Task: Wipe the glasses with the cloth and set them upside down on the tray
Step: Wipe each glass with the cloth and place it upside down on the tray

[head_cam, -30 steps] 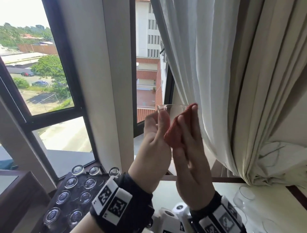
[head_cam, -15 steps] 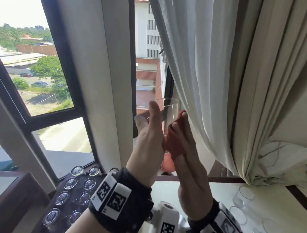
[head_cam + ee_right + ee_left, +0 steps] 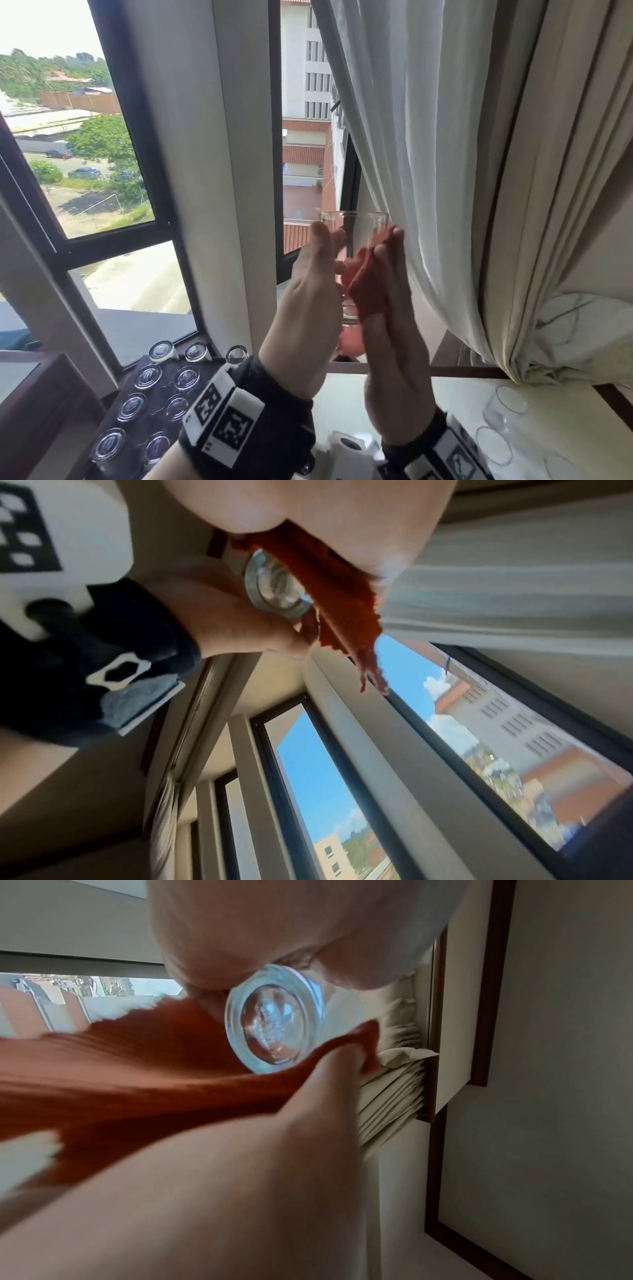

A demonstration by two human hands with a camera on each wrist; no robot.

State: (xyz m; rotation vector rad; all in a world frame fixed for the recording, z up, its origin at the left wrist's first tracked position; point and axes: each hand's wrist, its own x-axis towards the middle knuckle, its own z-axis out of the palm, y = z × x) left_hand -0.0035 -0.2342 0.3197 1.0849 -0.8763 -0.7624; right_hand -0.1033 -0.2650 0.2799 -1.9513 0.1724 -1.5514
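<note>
I hold a clear glass upright at chest height before the window, its rim on top. My left hand grips its left side. My right hand presses a red cloth against its right side, with the fingers laid along the glass. The left wrist view shows the thick glass base, and a thumb pinching the cloth beside it. Below left, the dark tray carries several glasses standing upside down.
Upright glasses stand on the white table at the lower right. A pale curtain hangs close to the right of my hands. Window frames and a white pillar rise straight ahead.
My right hand slid the cloth down the glass and back up toward the rim. The left hand shifted its hold slightly, and the glass stayed at about the same height.
</note>
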